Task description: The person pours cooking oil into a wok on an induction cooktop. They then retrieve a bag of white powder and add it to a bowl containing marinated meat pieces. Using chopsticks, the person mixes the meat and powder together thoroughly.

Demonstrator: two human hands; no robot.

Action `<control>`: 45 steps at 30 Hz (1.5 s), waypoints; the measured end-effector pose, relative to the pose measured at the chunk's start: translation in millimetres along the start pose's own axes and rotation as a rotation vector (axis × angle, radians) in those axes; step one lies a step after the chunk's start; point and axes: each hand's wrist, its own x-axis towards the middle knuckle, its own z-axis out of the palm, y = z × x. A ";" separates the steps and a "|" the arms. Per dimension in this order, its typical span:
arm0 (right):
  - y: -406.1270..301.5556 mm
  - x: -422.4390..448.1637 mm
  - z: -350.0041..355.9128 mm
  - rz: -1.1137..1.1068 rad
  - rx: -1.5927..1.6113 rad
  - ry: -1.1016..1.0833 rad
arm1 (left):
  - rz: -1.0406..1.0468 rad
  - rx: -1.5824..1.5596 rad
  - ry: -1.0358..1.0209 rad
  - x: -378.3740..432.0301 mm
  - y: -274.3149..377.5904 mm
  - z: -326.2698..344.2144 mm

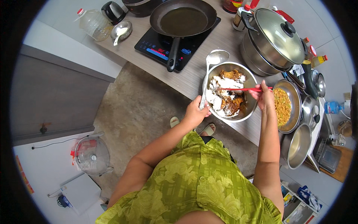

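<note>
A steel bowl (253, 105) at the counter's front edge holds brown pieces of food (233, 105) partly covered in white powder (216, 98). My left hand (195, 111) grips the handle of a metal ladle (217, 57) against the bowl's left rim; the ladle's head rests at the far rim. My right hand (263, 95) holds red chopsticks (240, 89) across the bowl, their tips in the powdered food. Just right of that hand stands a steel dish (295, 112) of yellow-orange chopped food (282, 106).
A frying pan (183, 21) with oil sits on a lit induction cooker (159, 49), its handle pointing towards me. A lidded steamer pot (260, 56) stands at the back right. Nearer on the right are a glass lid (310, 110) and a steel pot (299, 145) near the edge.
</note>
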 end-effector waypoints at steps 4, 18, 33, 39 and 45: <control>-10.2 -10.6 26.0 -0.038 -0.255 -0.114 | -0.008 0.011 -0.007 -1.3 5.4 0.5; 9.7 -124.4 48.1 -0.444 -0.228 -0.118 | -0.001 0.015 -0.013 -1.4 5.4 0.0; 17.3 -56.5 -7.9 -0.019 0.023 -0.041 | 0.016 -0.014 -0.031 2.2 -0.3 -2.4; 28.8 -43.1 -43.4 -0.021 0.276 0.071 | 0.003 0.008 -0.026 -0.4 5.5 -2.1; 5.5 -82.9 -46.4 -0.319 0.047 0.195 | 0.009 0.016 -0.021 0.8 3.4 -1.9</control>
